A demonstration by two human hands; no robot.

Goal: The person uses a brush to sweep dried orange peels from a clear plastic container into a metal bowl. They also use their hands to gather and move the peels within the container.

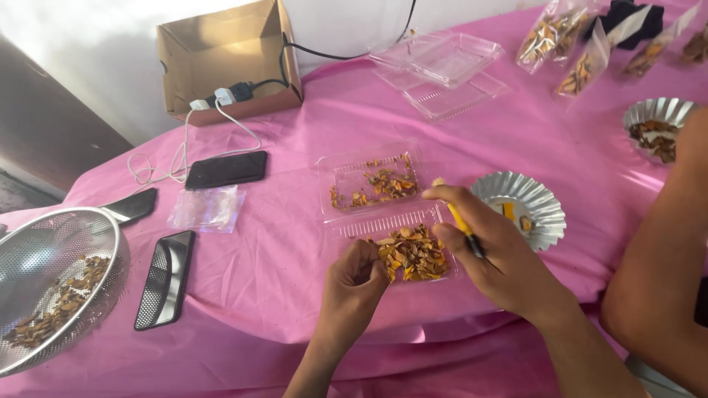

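An open clear plastic clamshell box [335, 180] lies on the pink tablecloth [295, 125]. Its near half holds a heap of orange-brown dried chips [411, 254]; its far half holds a thinner scatter of the same chips [380, 184]. My left hand [354, 284] rests with curled fingers at the near left edge of the heap, pinching at the chips. My right hand [487, 247] hovers over the right side of the box and grips a yellow-handled tool [463, 225] with a dark tip.
A silver fluted foil cup [542, 203] sits right of the box, another [653, 114] farther right. Another person's arm [660, 265] is at the right edge. A metal strainer [44, 258] with chips, phones [225, 169], a cardboard box [228, 55], empty clamshells [442, 66] and filled bags [553, 33] surround.
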